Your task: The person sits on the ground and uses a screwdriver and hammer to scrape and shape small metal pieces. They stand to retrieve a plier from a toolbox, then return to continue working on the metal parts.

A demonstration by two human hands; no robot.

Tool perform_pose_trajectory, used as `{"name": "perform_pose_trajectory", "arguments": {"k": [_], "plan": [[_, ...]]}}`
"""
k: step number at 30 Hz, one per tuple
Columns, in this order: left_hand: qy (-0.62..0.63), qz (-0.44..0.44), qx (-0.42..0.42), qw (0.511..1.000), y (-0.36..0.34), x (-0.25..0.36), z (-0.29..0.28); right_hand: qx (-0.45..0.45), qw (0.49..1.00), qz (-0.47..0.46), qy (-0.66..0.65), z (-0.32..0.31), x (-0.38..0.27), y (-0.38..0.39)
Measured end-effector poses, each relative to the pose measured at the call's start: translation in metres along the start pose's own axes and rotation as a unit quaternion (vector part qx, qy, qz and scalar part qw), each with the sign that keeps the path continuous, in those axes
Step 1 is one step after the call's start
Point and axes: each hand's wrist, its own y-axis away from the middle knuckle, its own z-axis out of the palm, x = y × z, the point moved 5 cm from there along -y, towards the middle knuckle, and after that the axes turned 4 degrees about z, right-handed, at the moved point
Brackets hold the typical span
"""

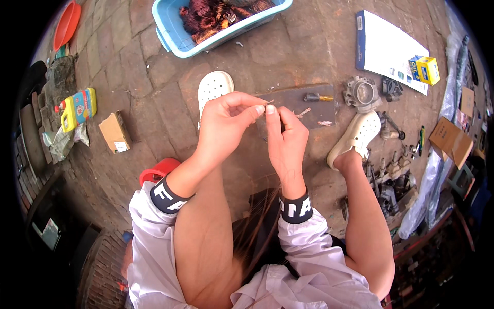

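Near the middle of the frame, the left hand (225, 126) and the right hand (288, 147) are closed at thumb and forefinger, pinching between them a small thin piece (270, 102) too tiny to identify; it looks light, probably bendy and easily dropped, best taken by its ends with the fingertips. Beyond them lies a dark board (322, 107) bearing a short amber-and-dark tool (319, 97) and pale scraps (304, 112), hemmed in by white shoes (216, 85) and, at right, a round metal part (362, 91), while the fingers themselves hide most of the piece.
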Motion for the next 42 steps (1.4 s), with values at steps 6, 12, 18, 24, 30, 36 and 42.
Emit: {"name": "perform_pose_trajectory", "arguments": {"k": [6, 12, 18, 24, 30, 36, 42], "plan": [[-0.037, -0.01, -0.01, 0.999, 0.0, -0.002, 0.0, -0.072, 0.994, 0.047, -0.061, 0.001, 0.011, -0.004], [-0.003, 0.002, -0.016, 1.0, -0.002, -0.012, 0.002, -0.127, 0.982, 0.095, -0.103, 0.003, 0.021, -0.005], [-0.022, 0.028, 0.005, 0.999, -0.007, -0.007, 0.002, -0.074, 0.965, 0.123, -0.22, -0.003, 0.018, 0.0], [-0.091, 0.063, -0.042, 0.993, -0.004, 0.005, 0.0, -0.086, 0.982, 0.063, -0.156, -0.003, 0.002, -0.001], [0.171, -0.051, -0.066, 0.982, 0.003, 0.005, 0.01, -0.083, 0.937, 0.132, -0.312, 0.003, -0.002, 0.008], [0.209, -0.102, -0.075, 0.97, 0.002, -0.004, 0.011, -0.038, 0.958, 0.072, -0.276, 0.004, -0.005, 0.009], [0.171, -0.036, -0.034, 0.984, -0.001, -0.001, 0.005, -0.005, 0.993, -0.017, -0.116, -0.002, -0.013, 0.008]]}}
